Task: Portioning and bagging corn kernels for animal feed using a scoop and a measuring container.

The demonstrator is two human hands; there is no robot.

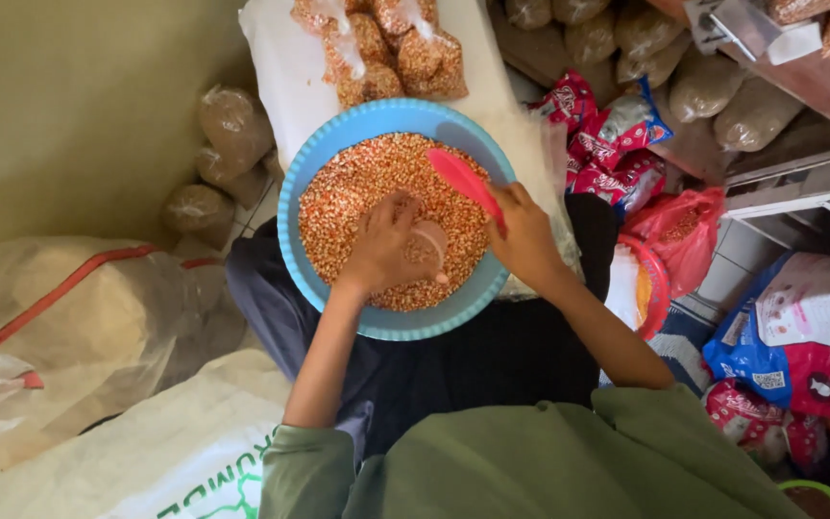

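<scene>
Holding a small clear bag [427,246] open over a blue basin [292,207] of orange grain [357,183] on the lap, the left hand [383,245] pinches it shut-fingered. Beside it, the right hand [524,234] grips a red scoop [463,180] above the grain.

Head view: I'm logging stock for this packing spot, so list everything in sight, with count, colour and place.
Basin: one, light blue, on the lap, centre.
Corn kernels: many, orange, filling the basin.
Scoop: one, red, over the kernels.
Small bag: one, clear, part-filled, in the basin.
Filled bags: several, clear, top centre.
Brown bags: several, left and top right.
Sacks: two, whitish, left.
Packets: several, red, right.
Left hand: grip on the small bag.
Right hand: grip on the scoop.
</scene>
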